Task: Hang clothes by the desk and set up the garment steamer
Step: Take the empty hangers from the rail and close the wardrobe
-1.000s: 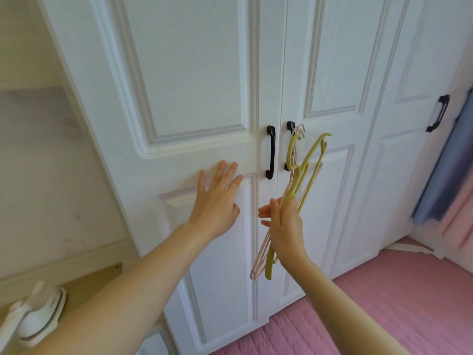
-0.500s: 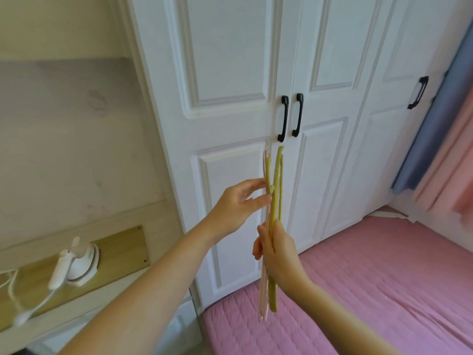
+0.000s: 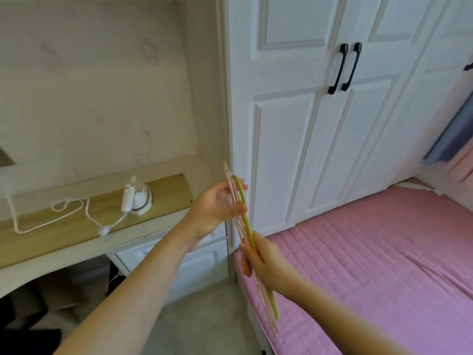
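A bundle of thin plastic hangers [image 3: 246, 221], yellow-green and pale pink, stands edge-on in front of me. My right hand [image 3: 266, 265] grips the bundle near its middle. My left hand [image 3: 220, 206] closes its fingers on the upper part of the same bundle. A small white garment steamer [image 3: 137, 199] stands on the wooden desk [image 3: 76, 234] at the left, its white cord [image 3: 66, 213] looped across the top. No clothes show in this view.
A white wardrobe [image 3: 294, 137] with black handles [image 3: 344, 69] stands shut behind the hangers. A bed with a pink quilted cover [image 3: 384, 252] fills the right. White drawers [image 3: 184, 262] sit under the desk. Blue and pink curtains [image 3: 458, 139] hang at far right.
The view has swung left and down from the wardrobe doors toward the desk. My left hand left the door and took hold of the hangers' upper part; the bundle turned edge-on.
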